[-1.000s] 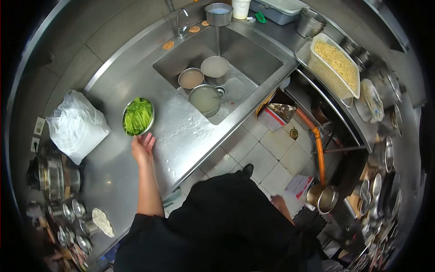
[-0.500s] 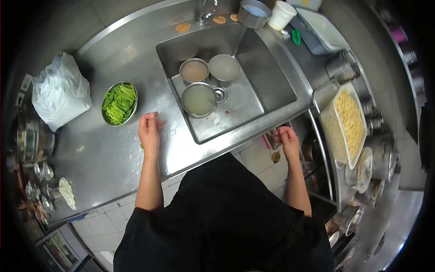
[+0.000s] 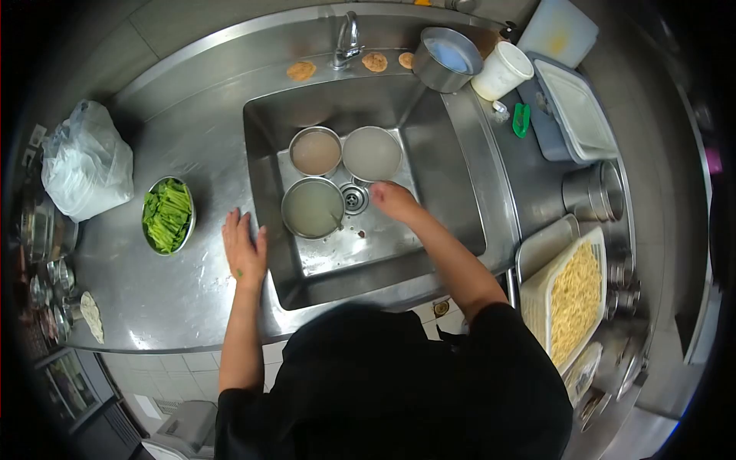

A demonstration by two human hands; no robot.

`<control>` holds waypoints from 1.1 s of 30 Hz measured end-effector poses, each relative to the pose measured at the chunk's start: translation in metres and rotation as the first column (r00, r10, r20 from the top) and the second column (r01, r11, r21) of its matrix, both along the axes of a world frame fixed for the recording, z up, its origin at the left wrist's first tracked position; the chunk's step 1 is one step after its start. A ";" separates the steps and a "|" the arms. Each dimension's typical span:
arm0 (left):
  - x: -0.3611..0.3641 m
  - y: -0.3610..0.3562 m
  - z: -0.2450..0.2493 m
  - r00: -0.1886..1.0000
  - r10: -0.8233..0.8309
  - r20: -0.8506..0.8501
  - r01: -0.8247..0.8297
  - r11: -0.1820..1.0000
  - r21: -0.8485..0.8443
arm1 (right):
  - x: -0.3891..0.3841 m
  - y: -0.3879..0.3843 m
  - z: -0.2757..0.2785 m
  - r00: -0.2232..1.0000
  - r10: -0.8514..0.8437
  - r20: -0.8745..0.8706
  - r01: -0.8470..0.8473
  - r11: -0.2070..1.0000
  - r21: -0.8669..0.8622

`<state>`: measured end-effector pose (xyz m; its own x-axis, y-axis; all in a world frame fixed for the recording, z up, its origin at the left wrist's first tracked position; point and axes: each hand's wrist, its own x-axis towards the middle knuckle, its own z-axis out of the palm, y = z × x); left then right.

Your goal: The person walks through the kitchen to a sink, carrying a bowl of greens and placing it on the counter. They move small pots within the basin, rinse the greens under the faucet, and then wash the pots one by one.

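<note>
My left hand (image 3: 244, 250) rests on the steel counter (image 3: 180, 295) left of the sink, fingers apart, with a green bit stuck near its wrist. Over the sink (image 3: 368, 295), my right hand (image 3: 393, 200) is closed just right of the drain (image 3: 352, 200); whatever its fingers hold, if anything, is hidden. Three round metal containers of cloudy liquid stand in the sink: a brownish one (image 3: 315, 152), a greyish one (image 3: 372, 154) and a pale greenish one (image 3: 313, 208). A bowl of cut greens (image 3: 167, 215) sits left of my left hand.
A white plastic bag (image 3: 88, 162) stands at the left. Behind the sink are a faucet (image 3: 348, 42), a metal pot (image 3: 446, 60) and a white tub (image 3: 502, 70). At the right are a green object (image 3: 521, 120), a grey bin (image 3: 548, 115) and a basket of noodles (image 3: 571, 303).
My right hand has moved left and forward from beyond the sink's front edge to over the sink. My left hand has come down flat on the counter. The view has shifted.
</note>
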<state>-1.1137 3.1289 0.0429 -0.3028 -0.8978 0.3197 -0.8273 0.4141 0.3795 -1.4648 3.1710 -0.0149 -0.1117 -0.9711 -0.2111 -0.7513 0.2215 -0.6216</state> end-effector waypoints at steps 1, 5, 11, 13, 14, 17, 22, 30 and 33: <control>-0.001 0.000 0.000 1.000 0.017 -0.008 -0.017 1.000 0.016 | -0.007 -0.015 -0.021 0.991 0.046 -0.127 -0.051 0.998 -0.042; -0.010 0.000 0.008 0.997 0.061 0.043 -0.064 0.997 0.054 | -0.025 -0.064 -0.064 0.948 0.157 -0.277 -0.133 0.986 0.103; -0.013 -0.005 0.011 0.992 0.099 0.080 -0.105 0.992 0.065 | -0.027 -0.087 -0.118 0.867 0.393 -0.306 -0.227 0.859 0.460; -0.014 -0.007 0.013 0.991 0.107 0.079 -0.113 0.991 0.071 | -0.027 -0.092 -0.129 0.863 0.378 -0.336 -0.187 0.855 0.483; -0.015 -0.008 0.014 0.991 0.107 0.076 -0.112 0.991 0.071 | -0.029 -0.094 -0.135 0.860 0.388 -0.331 -0.197 0.851 0.486; -0.015 -0.008 0.016 0.993 0.103 0.064 -0.108 0.991 0.083 | -0.028 -0.090 -0.151 0.901 0.287 -0.327 -0.188 0.935 0.300; -0.015 -0.009 0.014 0.995 0.086 0.051 -0.089 0.994 0.062 | -0.028 -0.089 -0.163 0.902 0.294 -0.317 -0.188 0.927 0.326; -0.009 -0.009 0.008 0.996 0.087 0.011 -0.087 0.995 0.049 | -0.037 -0.060 -0.184 0.898 0.305 -0.316 -0.185 0.916 0.356; -0.009 -0.009 0.010 0.995 0.096 0.011 -0.096 0.994 0.059 | -0.036 -0.026 -0.160 0.832 0.443 -0.333 -0.265 0.846 0.463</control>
<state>-1.1222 3.1195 0.0526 -0.2167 -0.9401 0.2630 -0.8652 0.3098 0.3944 -1.5008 3.1451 -0.1744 0.0615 -0.8080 -0.5860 -0.9867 0.0394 -0.1578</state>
